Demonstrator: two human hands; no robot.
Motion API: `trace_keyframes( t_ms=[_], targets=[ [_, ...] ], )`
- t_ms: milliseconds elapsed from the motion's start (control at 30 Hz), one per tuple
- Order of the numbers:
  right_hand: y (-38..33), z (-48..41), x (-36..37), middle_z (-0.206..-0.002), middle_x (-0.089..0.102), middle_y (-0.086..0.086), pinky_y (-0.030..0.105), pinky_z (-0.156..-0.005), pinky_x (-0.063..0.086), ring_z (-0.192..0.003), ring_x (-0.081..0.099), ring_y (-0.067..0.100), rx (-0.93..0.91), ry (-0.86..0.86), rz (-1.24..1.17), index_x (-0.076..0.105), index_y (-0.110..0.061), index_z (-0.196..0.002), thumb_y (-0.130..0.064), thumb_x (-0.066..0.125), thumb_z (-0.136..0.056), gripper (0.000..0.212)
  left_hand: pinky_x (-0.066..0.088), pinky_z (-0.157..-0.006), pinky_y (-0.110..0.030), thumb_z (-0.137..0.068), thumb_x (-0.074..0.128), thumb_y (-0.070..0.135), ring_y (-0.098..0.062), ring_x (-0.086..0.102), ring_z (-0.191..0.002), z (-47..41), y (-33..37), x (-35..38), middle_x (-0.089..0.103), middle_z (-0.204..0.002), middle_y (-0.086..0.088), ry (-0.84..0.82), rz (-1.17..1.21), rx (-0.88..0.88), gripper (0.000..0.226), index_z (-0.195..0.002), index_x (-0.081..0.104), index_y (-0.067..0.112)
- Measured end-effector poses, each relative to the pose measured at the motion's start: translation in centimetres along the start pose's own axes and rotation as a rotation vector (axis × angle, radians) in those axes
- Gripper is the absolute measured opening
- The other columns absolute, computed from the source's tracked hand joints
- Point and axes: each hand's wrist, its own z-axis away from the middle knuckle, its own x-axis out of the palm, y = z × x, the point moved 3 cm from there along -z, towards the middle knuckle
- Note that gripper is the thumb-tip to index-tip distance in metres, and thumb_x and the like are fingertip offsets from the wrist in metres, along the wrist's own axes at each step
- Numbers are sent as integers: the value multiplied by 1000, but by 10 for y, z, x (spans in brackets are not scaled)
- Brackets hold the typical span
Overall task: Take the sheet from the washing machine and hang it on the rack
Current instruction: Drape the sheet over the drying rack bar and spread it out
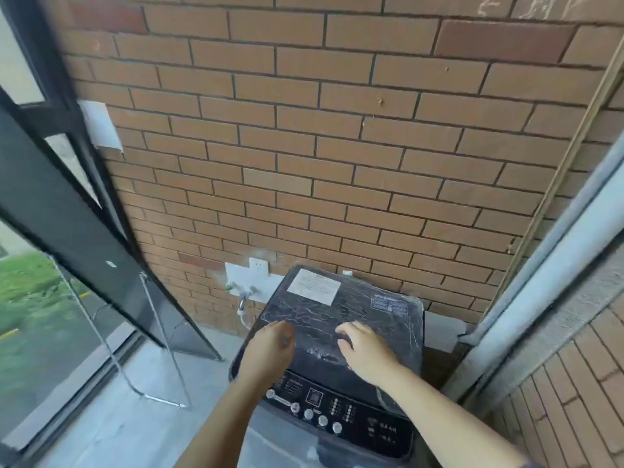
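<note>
Now the washing machine (337, 417) is standing against the brick wall (337, 163), with open floor (135, 420) on its left up to the rack (162, 399). Its lid (371, 309) is lying closed and I am not seeing the sheet. My left hand (270, 346), loosely bent, is touching the lid's left edge; my right hand (366, 351) is resting open on it.

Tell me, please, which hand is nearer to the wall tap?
Left. The left hand is just below and right of the tap; the right hand is farther right.

The dark top-loading washing machine (371, 310) stands against the brick wall (337, 163), its film-wrapped lid shut. A thin metal-tube rack (165, 401) stands on the floor (118, 423) to its left.
</note>
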Motion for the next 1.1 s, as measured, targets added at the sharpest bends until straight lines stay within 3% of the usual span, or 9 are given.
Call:
trace_keyframes(
  t_ms=[200, 367, 567, 700, 867, 933, 1100],
  targets=[
    [21, -22, -1, -135, 49, -8, 35, -99, 42, -121, 48, 16, 72, -34, -3, 51, -27, -125, -31, 40, -98, 30, 52, -80, -30, -92, 50, 20, -13, 62, -90, -42, 6, 35, 67, -103, 3, -81, 104, 34, 20, -103, 67, 18],
    [14, -22, -3, -133, 50, -6, 33, -97, 43, -117, 51, 16, 57, -82, -16, 52, -25, -126, -27, 41, -97, 30, 53, -81, -31, -92, 50, 22, -10, 63, -91, -24, -6, 34, 69, -104, 5, -78, 131, -18, 21, -103, 67, 22],
    [22, -3, 31, -136, 50, 1, 37, -97, 44, -118, 51, 22, 103, -263, 61, 49, -21, -129, -20, 39, -95, 35, 53, -84, -33, -91, 39, 13, -20, 63, -101, 19, -26, 44, 66, -117, -2, -188, -49, -115, 36, -115, 64, 22],
    [37, 2, 68, -154, 28, 1, 38, -109, 34, -138, 33, 24, 90, -408, 164, 32, -20, -146, -14, 37, -95, 52, 46, -95, -31, -91, 37, 9, -22, 53, -120, 30, -43, 70, 56, -134, -2, -292, -219, -110, 46, -131, 54, 21],
    [46, -11, 98, -159, -7, 1, 40, -115, 23, -147, 3, 21, 51, -548, 253, 3, -12, -152, -7, 35, -96, 64, 46, -96, -35, -90, 36, 6, -25, 48, -126, 15, -57, 95, 45, -143, -3, -413, -318, -116, 52, -141, 43, 19],
    [48, -17, 104, -159, -12, 2, 40, -117, 18, -147, -4, 19, 76, -543, 235, -1, -10, -151, -6, 36, -95, 68, 48, -93, -36, -89, 37, 7, -25, 50, -123, 7, -56, 100, 47, -141, -3, -422, -329, -99, 52, -139, 44, 19],
    [52, -27, 109, -159, -9, 2, 41, -117, 19, -147, 1, 19, 90, -541, 279, 4, -12, -151, -12, 37, -93, 67, 46, -99, -36, -90, 39, 12, -21, 47, -127, 5, -61, 107, 45, -144, 1, -414, -251, -87, 51, -140, 44, 22]
  ],
)
